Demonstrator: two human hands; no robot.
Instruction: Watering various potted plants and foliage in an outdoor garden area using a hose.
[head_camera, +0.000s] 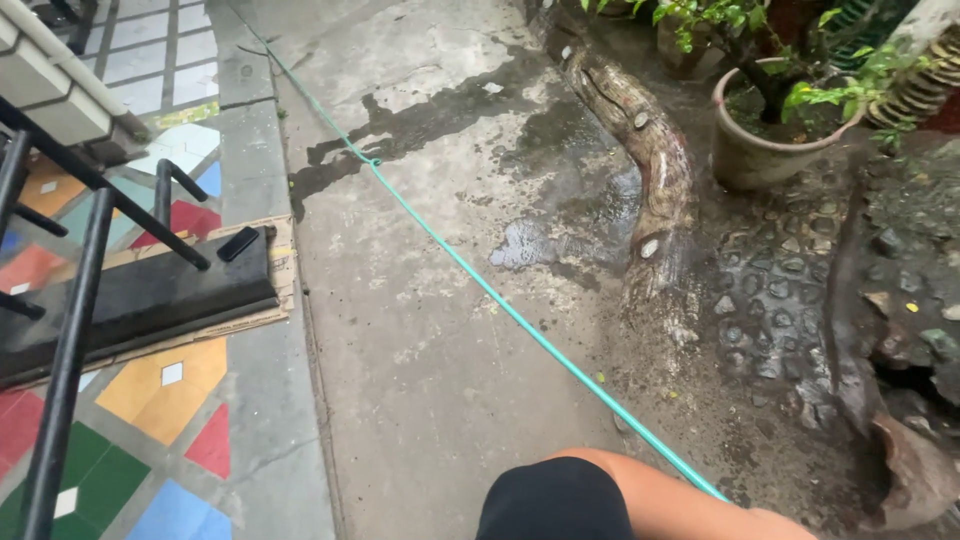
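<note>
Green hose (470, 270) runs slantwise across wet concrete (430, 380), from far left down toward the person's arm (660, 500).

Its long axis goes from the upper left, past a small knot or joint near the dark damp patch, to the lower right, where it slips behind the bare forearm at the bottom edge. The near end is hidden, so the hose lies ahead and to the left of that arm, stretching straight away from it. No hand shows: only a forearm and black sleeve (555, 500) are in view, and which arm it is cannot be told, nor whether either hand is closed on the hose. A mottled log (650, 160) lies just right of the hose, with a potted plant (770, 130) beyond it; coloured tiles (160, 400) and black railing (70, 340) sit well to the left.
</note>
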